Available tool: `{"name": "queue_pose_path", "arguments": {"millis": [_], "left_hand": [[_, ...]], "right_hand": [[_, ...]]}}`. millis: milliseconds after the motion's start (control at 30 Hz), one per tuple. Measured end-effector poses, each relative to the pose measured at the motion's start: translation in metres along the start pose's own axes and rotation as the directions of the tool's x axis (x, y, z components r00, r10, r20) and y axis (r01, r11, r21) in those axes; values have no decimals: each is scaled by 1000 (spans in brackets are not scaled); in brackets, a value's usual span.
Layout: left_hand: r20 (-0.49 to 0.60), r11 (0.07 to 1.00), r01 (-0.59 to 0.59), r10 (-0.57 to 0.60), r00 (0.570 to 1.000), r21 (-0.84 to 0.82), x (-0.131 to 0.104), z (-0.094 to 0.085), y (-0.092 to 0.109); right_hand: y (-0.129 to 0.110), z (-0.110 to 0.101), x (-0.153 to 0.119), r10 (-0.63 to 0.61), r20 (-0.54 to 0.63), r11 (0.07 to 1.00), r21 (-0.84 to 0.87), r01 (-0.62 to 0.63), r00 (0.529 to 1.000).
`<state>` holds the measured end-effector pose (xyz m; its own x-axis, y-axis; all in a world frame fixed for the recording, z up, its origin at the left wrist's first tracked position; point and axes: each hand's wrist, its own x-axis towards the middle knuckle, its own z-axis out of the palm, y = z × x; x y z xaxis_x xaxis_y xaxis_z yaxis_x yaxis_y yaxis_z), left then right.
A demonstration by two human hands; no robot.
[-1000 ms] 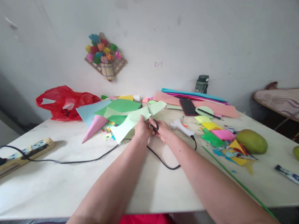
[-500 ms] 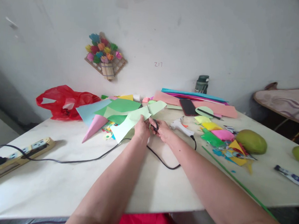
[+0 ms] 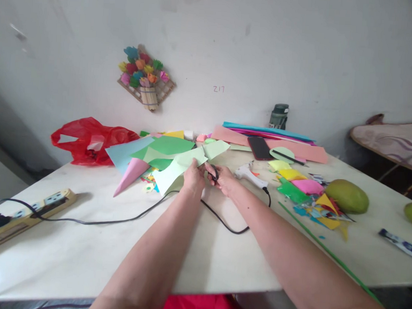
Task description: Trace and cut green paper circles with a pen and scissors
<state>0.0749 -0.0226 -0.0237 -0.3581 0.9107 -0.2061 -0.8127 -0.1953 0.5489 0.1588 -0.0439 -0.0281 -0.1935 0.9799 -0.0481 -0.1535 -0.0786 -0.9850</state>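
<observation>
Paper (image 3: 173, 171) left of scissors (image 3: 215, 173), glue gun (image 3: 252, 177) right — phone (image 3: 259, 149) behind it, bag (image 3: 82, 134) farther left

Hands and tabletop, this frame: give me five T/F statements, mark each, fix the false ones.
1. The right hand holds scissors. True.
2. The left hand holds a phone. False: the left hand holds pale green paper.
3. A dark pen or pencil lies partly on a pale green disc. True.
4. The red bag lies right of the hands. False: the red bag lies to their left.
5. The white glue gun is in neither hand. True.
</observation>
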Motion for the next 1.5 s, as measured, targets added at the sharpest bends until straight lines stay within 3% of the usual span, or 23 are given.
{"name": "queue_pose_path", "arguments": {"millis": [800,1000,1200,1500], "left_hand": [[-8,1000,-19,19,1000,-24,2,0,5],[81,1000,17,-19,997,21,-2,0,5],[-33,996,37,-35,999,77,-5,3,6],[-20,990,88,-86,996,110,-10,2,3]], "right_hand": [[-5,2,-5,29,0,1000,10,-29,1000],[-3,2,-5,32,19,999,21,-32,999],[-2,1,-5,19,67,999,48,-22,998],[-3,-1,-6,-21,63,999,41,19,998]]}}
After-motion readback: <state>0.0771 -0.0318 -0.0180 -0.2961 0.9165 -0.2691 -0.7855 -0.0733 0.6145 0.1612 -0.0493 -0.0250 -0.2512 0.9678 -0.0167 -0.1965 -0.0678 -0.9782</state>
